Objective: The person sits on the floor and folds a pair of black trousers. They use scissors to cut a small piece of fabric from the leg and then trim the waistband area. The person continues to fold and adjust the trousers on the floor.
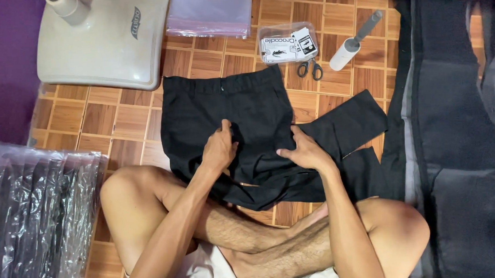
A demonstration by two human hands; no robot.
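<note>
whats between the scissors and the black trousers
Nothing: in the head view bare wooden floor separates the scissors from the black trousers.

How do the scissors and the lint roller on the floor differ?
The scissors are small, dark-handled and lie with blades toward the tag box; the lint roller is longer, with a white roll and grey handle, lying diagonally. Both rest on the wood floor beyond the black trousers, untouched by either hand.
</note>
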